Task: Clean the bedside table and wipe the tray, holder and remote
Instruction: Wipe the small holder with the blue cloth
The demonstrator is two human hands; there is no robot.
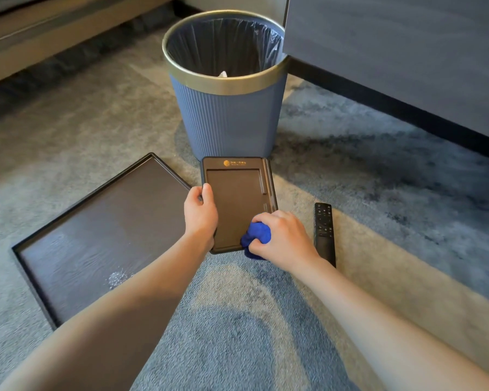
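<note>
A brown rectangular holder (pixel 237 193) with a gold logo lies flat on the carpet in front of the bin. My left hand (pixel 200 214) grips its left edge, thumb on top. My right hand (pixel 283 235) is shut on a bunched blue cloth (pixel 257 235), pressed against the holder's near right corner. A large dark brown tray (pixel 102 238) lies on the carpet to the left, with a wet, foamy patch near its front. A black remote (pixel 324 230) lies on the carpet just right of my right hand.
A blue ribbed waste bin (pixel 226 88) with a gold rim and black liner stands behind the holder, something white inside it. A grey cabinet or bed side (pixel 407 57) fills the upper right. A wooden furniture base (pixel 40 38) runs along the upper left. Grey-blue carpet (pixel 237 320) lies underneath.
</note>
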